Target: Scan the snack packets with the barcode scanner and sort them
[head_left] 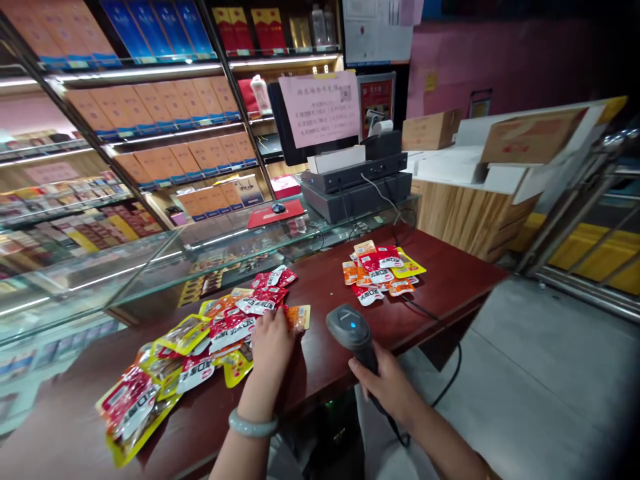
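Note:
My right hand (383, 377) is wrapped round the handle of a dark grey barcode scanner (350, 330), whose blue light glows on top. Its head points toward the tabletop's left part. At the right end of a long heap of snack packets (233, 330), my left hand (273, 337) is closed on an orange snack packet (299, 317); the fingertips are partly hidden. Red, orange and yellow-edged packets overlap in that heap. A smaller pile of similar packets (383, 267) lies farther back, beyond the scanner. A pale bangle (253, 424) circles my left wrist.
The dark red table (320, 360) adjoins a glass display counter (175, 267). Behind stand a monitor with a pink notice (323, 110), a black cash drawer (355, 197) and a mouse on a red mat (257, 217). The scanner's cable (457, 367) hangs over the table's right edge.

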The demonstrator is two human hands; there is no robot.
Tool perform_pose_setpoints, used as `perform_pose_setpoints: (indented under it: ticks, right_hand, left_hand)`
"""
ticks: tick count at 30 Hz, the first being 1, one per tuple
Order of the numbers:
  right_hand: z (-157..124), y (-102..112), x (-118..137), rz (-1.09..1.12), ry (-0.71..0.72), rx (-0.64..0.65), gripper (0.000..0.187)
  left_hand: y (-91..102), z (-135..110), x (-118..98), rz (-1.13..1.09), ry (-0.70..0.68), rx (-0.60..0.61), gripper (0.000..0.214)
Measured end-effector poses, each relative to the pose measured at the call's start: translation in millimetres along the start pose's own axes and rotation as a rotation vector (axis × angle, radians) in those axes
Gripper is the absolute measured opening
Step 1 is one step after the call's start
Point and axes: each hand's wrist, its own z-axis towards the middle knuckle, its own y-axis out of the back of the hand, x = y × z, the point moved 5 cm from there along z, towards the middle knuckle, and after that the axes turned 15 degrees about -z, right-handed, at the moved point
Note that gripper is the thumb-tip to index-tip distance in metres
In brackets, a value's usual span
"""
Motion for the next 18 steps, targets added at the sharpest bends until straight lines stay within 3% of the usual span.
perform_pose_setpoints:
  ticks: [5, 9, 14, 18]
  right_hand:
    - [-5, -12, 7, -0.089, 0.052, -0.015, 0.021]
    - [-12, -13, 18, -0.142, 0.09, 0.007, 0.022]
    - [-14, -6, 18, -0.145, 0.065, -0.028, 0.026]
    - [-13, -1, 11, -0.104, 0.059, -0.07, 0.029]
  left_hand:
    - [-1.8, 22, 5, 0.096, -0.066, 0.182, 0.064]
    - [-4.2, 38, 7, 0.175, -0.115, 0.222, 0.06]
    - [-7.0, 39, -8, 0.176, -0.194, 0.166, 0.06]
    - [-10.1, 37, -21, 0.102, -0.235, 0.099, 0.046]
